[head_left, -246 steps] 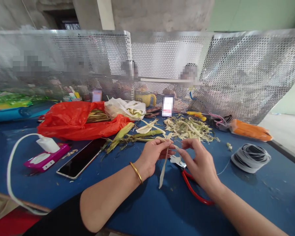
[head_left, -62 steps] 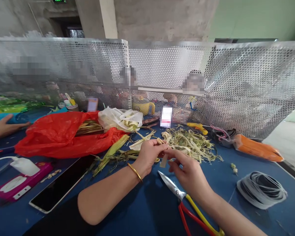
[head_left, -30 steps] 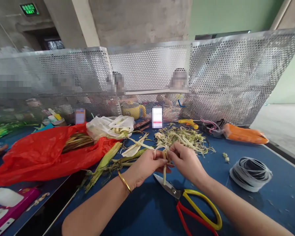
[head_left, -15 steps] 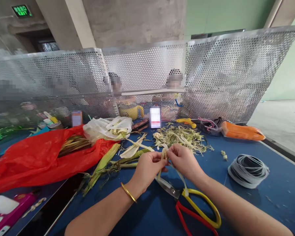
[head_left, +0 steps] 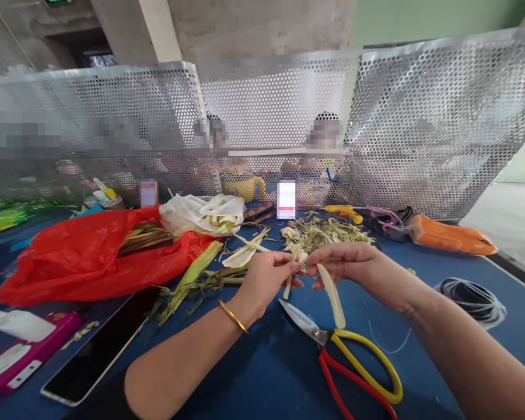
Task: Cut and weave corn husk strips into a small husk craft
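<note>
My left hand [head_left: 269,280] is pinched closed on a pale strip of corn husk [head_left: 331,294], whose short end pokes out below its fingers. My right hand [head_left: 347,261] has its thumb and fingers closed on the same husk piece, and a long flat tail hangs from it towards the scissors. The scissors [head_left: 317,333], with one yellow and one red handle, lie on the blue table [head_left: 254,367] just below both hands. Behind the fingers is a heap of shredded husk [head_left: 328,230]. How the strip is folded between my fingertips is partly hidden.
To the left lie a red plastic bag [head_left: 87,251] of dry husks, a white bag [head_left: 201,213], green husks [head_left: 192,274], a phone [head_left: 100,344] and a magenta power bank [head_left: 30,350]. A wire coil [head_left: 472,300] and orange packet [head_left: 450,235] sit right. A perforated screen [head_left: 275,99] stands behind.
My right hand has turned flatter, its fingers now stretched towards the left hand. The husk tail hangs straighter beside the scissors. The view has tilted down, showing more of the phone.
</note>
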Motion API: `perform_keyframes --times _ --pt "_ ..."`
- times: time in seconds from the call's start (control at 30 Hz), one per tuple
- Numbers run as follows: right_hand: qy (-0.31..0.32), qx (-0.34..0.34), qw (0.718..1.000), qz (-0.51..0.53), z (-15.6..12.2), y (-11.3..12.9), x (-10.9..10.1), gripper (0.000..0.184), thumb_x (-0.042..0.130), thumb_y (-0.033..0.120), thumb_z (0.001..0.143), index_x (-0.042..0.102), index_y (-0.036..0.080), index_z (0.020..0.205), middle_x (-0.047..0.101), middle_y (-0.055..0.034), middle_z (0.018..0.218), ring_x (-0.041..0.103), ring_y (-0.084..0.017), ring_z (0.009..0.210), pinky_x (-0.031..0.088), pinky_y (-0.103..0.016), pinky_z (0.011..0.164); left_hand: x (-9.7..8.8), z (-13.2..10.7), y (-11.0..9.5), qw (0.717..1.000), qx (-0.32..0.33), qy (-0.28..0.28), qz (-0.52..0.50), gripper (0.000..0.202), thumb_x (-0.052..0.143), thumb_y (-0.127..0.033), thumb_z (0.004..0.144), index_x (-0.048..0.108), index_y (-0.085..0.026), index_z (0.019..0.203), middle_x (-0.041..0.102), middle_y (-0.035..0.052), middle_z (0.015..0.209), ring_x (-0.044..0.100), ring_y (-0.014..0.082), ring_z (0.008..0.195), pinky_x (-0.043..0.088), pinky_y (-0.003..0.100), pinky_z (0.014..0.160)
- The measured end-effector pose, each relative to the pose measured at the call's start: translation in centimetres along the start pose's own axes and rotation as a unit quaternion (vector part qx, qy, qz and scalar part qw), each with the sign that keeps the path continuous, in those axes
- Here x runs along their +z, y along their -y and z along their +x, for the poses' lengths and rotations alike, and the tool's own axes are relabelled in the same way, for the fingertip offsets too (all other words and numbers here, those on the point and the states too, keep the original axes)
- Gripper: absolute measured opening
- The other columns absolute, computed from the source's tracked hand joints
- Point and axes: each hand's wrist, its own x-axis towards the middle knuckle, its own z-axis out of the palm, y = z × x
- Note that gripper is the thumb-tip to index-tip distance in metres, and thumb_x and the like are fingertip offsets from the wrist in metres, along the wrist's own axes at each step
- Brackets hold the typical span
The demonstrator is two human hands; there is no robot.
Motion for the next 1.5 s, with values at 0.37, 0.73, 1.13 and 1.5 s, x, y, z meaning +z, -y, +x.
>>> perform_keyframes --times 0.37,0.73,1.13,1.5 --pt "-0.246 -0.171 0.936 -0.182 0.7 -0.5 1.6 0.030 0.049 0.039 0.090 0.060 0.020 0.071 0.058 -0.0014 0.075 0.052 -0.016 0.075 0.039 -0.028 0.069 -0.1 0.1 0.3 1.000 -0.012 0.007 -0.027 0.007 0.066 -0.013 0.078 0.072 -0.013 0.074 0.072 0.0025 0.068 0.061 0.0090 0.049 0.049 0.019 0.052" --pt "-0.054 -0.040 0.945 -0.321 1.5 -1.9 0.0 0.033 0.047 0.029 0.080 0.045 0.020 0.049 0.049 -0.0002 0.065 0.051 -0.016 0.069 0.038 -0.029 0.066 0.1 0.0 0.2 1.000 -0.004 -0.011 0.007 0.008 0.065 -0.013 0.077 0.072 -0.014 0.073 0.072 0.0019 0.070 0.062 0.0105 0.052 0.048 0.020 0.054" --pt "-0.049 -0.008 0.958 -0.282 1.5 -2.1 0.5 0.032 0.048 0.027 0.078 0.046 0.020 0.047 0.048 -0.0006 0.063 0.052 -0.017 0.069 0.039 -0.029 0.067 0.2 0.0 0.3 0.998 0.018 -0.015 0.053 0.008 0.066 -0.016 0.076 0.074 -0.016 0.075 0.071 0.0010 0.069 0.064 0.0126 0.054 0.048 0.022 0.055" --pt "-0.066 -0.005 0.951 -0.302 1.6 -2.2 0.7 0.033 0.048 0.029 0.079 0.043 0.020 0.048 0.045 0.0005 0.060 0.047 -0.014 0.063 0.035 -0.027 0.060 0.3 -0.2 0.4 0.996 0.030 -0.010 0.081 0.010 0.066 -0.017 0.074 0.075 -0.017 0.078 0.070 0.0007 0.068 0.063 0.0132 0.055 0.048 0.022 0.055"
